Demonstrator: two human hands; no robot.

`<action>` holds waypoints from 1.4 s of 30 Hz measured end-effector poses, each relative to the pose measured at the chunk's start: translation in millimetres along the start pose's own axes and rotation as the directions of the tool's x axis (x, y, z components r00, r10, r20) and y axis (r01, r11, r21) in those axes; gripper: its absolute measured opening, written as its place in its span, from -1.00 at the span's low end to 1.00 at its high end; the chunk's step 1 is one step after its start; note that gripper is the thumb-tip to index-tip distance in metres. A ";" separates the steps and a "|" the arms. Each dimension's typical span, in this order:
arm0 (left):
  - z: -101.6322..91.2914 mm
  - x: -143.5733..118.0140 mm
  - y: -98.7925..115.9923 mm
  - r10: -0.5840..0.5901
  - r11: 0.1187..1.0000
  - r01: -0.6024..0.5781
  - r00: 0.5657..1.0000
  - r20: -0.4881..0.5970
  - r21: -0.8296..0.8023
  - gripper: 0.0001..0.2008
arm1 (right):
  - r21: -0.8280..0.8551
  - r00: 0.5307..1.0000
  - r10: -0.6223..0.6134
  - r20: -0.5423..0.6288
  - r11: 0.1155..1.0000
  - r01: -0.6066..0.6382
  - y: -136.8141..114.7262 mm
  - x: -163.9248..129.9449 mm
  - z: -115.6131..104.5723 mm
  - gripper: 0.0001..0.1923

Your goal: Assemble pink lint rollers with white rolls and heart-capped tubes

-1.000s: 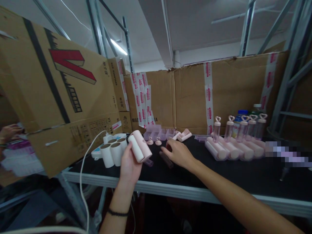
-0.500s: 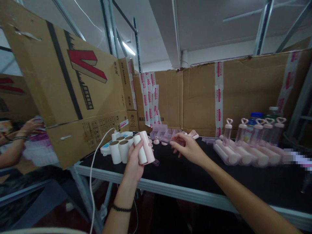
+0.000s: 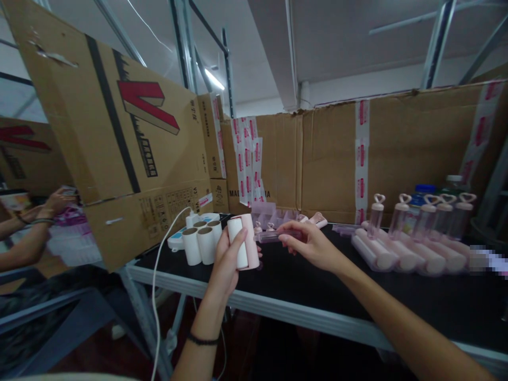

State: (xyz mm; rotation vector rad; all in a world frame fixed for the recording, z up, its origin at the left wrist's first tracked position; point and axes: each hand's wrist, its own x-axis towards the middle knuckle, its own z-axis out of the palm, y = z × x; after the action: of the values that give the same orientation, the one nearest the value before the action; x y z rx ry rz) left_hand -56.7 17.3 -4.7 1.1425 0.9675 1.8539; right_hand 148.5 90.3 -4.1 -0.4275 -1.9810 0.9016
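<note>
My left hand [image 3: 226,262] grips a pink lint roller [image 3: 243,242] with a white paper roll in it, held upright above the front of the black table [image 3: 301,286]. My right hand [image 3: 311,246] pinches a clear pink tube [image 3: 275,236] and holds it level, with its left end close to the roller's upper right side. Just left of my left hand, several white paper rolls [image 3: 200,243] stand on end.
A row of finished pink rollers [image 3: 400,255] lies at the right, with clear heart-capped tubes [image 3: 420,214] standing behind them. Small pink parts and trays [image 3: 273,217] lie at the back. Cardboard boxes [image 3: 130,148] wall the left and rear. Another person's hands [image 3: 55,201] work at far left.
My right hand picked the clear tube up off the table and brought it left to the roller. My left hand turned the roller more upright.
</note>
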 end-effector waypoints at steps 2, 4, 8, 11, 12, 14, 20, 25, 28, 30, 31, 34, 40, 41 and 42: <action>0.9 -1.9 1.4 -0.001 1.000 0.001 1.000 0.010 0.018 -0.46 | -0.039 1.000 -0.012 0.001 0.999 0.012 0.1 -0.4 -0.6 -0.65; 1.5 -3.5 2.5 0.006 0.998 -0.007 1.000 0.014 0.055 -0.45 | -0.078 0.999 -0.034 0.010 0.996 0.035 -0.3 -0.9 -1.3 -0.66; 3.4 -4.7 2.0 0.009 0.995 -0.011 1.000 0.020 0.103 -0.46 | -0.112 0.997 -0.066 0.035 0.991 0.069 0.7 -1.7 -2.3 -0.66; 4.7 -4.7 1.2 -0.015 0.996 0.013 1.000 0.018 0.092 -0.47 | -0.123 0.996 -0.064 0.056 0.990 0.070 2.8 -2.3 -3.1 -0.65; 4.7 -4.6 1.3 -0.023 0.996 0.022 1.000 0.016 0.090 -0.46 | -0.129 0.996 -0.066 0.066 0.989 0.074 3.2 -2.5 -3.5 -0.64; 3.5 -4.4 1.9 -0.044 0.996 0.042 0.999 0.020 0.084 -0.43 | -0.139 0.993 -0.084 0.079 0.986 0.095 2.7 -2.7 -4.7 -0.66; -3.1 -2.2 2.1 -0.130 0.990 0.127 0.990 0.050 0.059 -0.52 | -0.239 0.963 -0.252 0.096 0.933 0.268 -8.1 -3.7 -9.5 -0.69; -4.4 -2.2 3.3 -0.162 0.986 0.161 0.986 0.042 0.036 -0.58 | -0.303 0.941 -0.315 0.121 0.891 0.338 -10.5 -4.1 -11.4 -0.64; -4.6 -3.3 5.6 -0.170 0.985 0.168 0.985 0.042 0.042 -0.59 | -0.352 0.923 -0.358 0.141 0.853 0.385 -5.4 -3.5 -12.0 -0.63; -4.6 -4.2 6.8 -0.177 0.983 0.175 0.983 0.040 0.051 -0.59 | -0.373 0.904 -0.399 0.153 0.824 0.426 -1.1 -2.7 -12.2 -0.62; -4.5 -4.6 7.2 -0.179 0.983 0.177 0.983 0.037 0.055 -0.59 | -0.380 0.895 -0.417 0.158 0.811 0.445 0.8 -2.4 -12.1 -0.61; -3.6 -5.8 8.2 -0.184 0.982 0.182 0.983 0.023 0.058 -0.58 | -0.400 0.872 -0.458 0.175 0.776 0.488 4.0 -1.7 -11.6 -0.57; -2.7 -6.3 10.3 -0.200 0.979 0.199 0.979 0.023 0.039 -0.60 | -0.465 0.837 -0.517 0.182 0.705 0.536 3.8 -3.0 -8.9 -0.52; -2.9 -6.2 10.6 -0.203 0.978 0.202 0.979 0.021 0.041 -0.62 | -0.473 0.833 -0.521 0.184 0.696 0.540 3.8 -3.3 -8.5 -0.51; -3.1 -6.1 10.9 -0.206 0.978 0.205 0.978 0.020 0.044 -0.63 | -0.480 0.832 -0.522 0.189 0.690 0.542 4.0 -3.6 -8.1 -0.51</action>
State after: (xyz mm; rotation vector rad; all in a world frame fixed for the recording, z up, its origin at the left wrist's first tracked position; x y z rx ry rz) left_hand -59.7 6.4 1.5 1.0452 1.0723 1.6584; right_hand 157.1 94.4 -6.4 -0.0969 -2.1979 -0.0118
